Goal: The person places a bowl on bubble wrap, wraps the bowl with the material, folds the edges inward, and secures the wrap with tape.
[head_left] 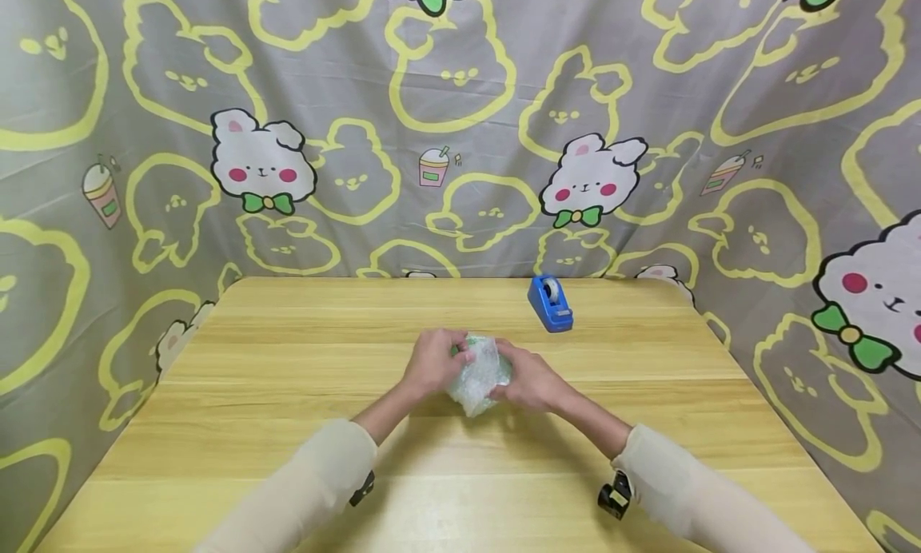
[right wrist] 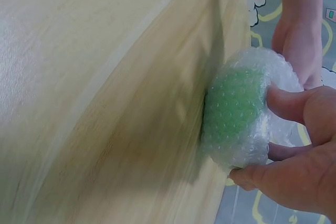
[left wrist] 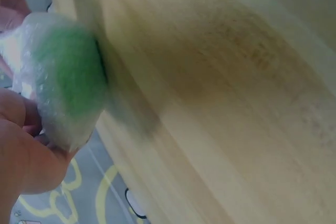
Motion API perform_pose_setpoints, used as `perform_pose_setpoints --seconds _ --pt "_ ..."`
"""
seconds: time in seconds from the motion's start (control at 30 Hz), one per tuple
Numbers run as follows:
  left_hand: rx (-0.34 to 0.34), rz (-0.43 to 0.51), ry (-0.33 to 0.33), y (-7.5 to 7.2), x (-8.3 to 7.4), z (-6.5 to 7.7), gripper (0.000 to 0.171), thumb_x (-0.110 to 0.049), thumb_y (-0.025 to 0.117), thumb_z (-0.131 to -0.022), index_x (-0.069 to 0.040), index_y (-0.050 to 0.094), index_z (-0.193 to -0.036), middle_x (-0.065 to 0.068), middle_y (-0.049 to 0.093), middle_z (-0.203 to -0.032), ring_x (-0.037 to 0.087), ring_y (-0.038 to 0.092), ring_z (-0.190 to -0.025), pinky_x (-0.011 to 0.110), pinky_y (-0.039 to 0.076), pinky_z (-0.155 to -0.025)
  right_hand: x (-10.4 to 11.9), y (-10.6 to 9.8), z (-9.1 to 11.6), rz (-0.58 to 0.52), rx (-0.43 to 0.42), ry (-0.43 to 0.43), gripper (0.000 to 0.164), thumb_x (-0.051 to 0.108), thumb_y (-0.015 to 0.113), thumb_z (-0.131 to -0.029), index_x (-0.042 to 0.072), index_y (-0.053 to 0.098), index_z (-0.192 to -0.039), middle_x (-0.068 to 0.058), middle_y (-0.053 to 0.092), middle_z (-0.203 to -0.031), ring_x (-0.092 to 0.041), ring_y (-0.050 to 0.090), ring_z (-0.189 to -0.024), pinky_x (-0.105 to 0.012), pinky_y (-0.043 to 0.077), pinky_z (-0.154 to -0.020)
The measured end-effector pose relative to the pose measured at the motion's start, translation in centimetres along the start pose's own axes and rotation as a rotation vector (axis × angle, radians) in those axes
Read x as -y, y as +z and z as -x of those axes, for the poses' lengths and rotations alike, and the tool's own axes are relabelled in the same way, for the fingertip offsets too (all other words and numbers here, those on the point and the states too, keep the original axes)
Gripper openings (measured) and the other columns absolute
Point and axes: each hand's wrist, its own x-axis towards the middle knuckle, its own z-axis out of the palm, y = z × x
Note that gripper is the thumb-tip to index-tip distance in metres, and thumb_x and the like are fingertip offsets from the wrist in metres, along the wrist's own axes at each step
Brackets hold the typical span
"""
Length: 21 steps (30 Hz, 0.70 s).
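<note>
A green object wrapped in clear bubble wrap [head_left: 480, 377] is held between both hands near the middle of the table; the wrap hides what kind of object it is. My left hand [head_left: 434, 361] grips its left side, thumb and fingers bent on the plastic. On the opposite side, my right hand [head_left: 531, 377] holds the bundle between thumb and fingers. Green shows through the bubbles of the bundle [right wrist: 236, 103] in the right wrist view. In the left wrist view the left hand [left wrist: 26, 150] pinches the wrap's edge.
A blue tape dispenser [head_left: 551, 305] with a roll of tape stands behind the bundle, to the right. The wooden table [head_left: 288, 337] meets a grey patterned curtain [head_left: 345, 81] at the back and sides.
</note>
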Motion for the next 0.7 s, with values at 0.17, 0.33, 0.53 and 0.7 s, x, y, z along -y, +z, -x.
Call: perform_pose_setpoints --seconds 0.17,0.33,0.53,0.7 --pt "-0.049 -0.039 -0.007 0.6 0.0 0.3 0.016 -0.011 0.077 -0.089 -0.008 0.071 -0.074 0.018 0.070 -0.126 0.017 0.066 -0.073 0.018 0.045 -0.054 -0.1 -0.2 0.0 -0.059 0.039 0.009 0.085 0.007 0.081 -0.080 0.000 0.038 -0.154 -0.024 0.054 -0.146 -0.040 0.054 -0.131 -0.055 0.042 -0.112" --pt "-0.068 -0.060 0.011 0.7 0.0 0.4 0.016 -0.013 0.077 -0.089 -0.009 0.070 -0.075 0.019 0.071 -0.123 0.023 0.073 -0.081 0.022 0.053 -0.062 -0.3 -0.8 -0.3 -0.233 0.167 0.007 0.092 0.011 0.087 -0.077 0.004 0.036 -0.153 -0.017 0.054 -0.141 -0.031 0.055 -0.123 -0.048 0.045 -0.108" --pt "-0.081 -0.060 0.032 0.7 0.1 0.5 0.015 -0.011 0.075 -0.090 -0.008 0.070 -0.076 0.015 0.077 -0.100 0.019 0.069 -0.074 0.021 0.051 -0.057 0.1 0.2 -0.2 -0.275 0.146 -0.061 0.088 0.028 0.086 -0.082 0.002 0.035 -0.149 -0.017 0.052 -0.133 -0.024 0.058 -0.107 -0.035 0.053 -0.088" --pt "-0.091 -0.065 0.033 0.7 0.2 0.5 0.014 -0.011 0.075 -0.091 -0.008 0.071 -0.078 0.013 0.077 -0.094 0.011 0.058 -0.066 0.018 0.046 -0.054 0.6 0.9 -0.1 -0.145 0.002 0.053 0.090 0.035 0.090 -0.076 0.007 0.044 -0.148 -0.009 0.061 -0.129 -0.019 0.061 -0.099 -0.034 0.052 -0.079"
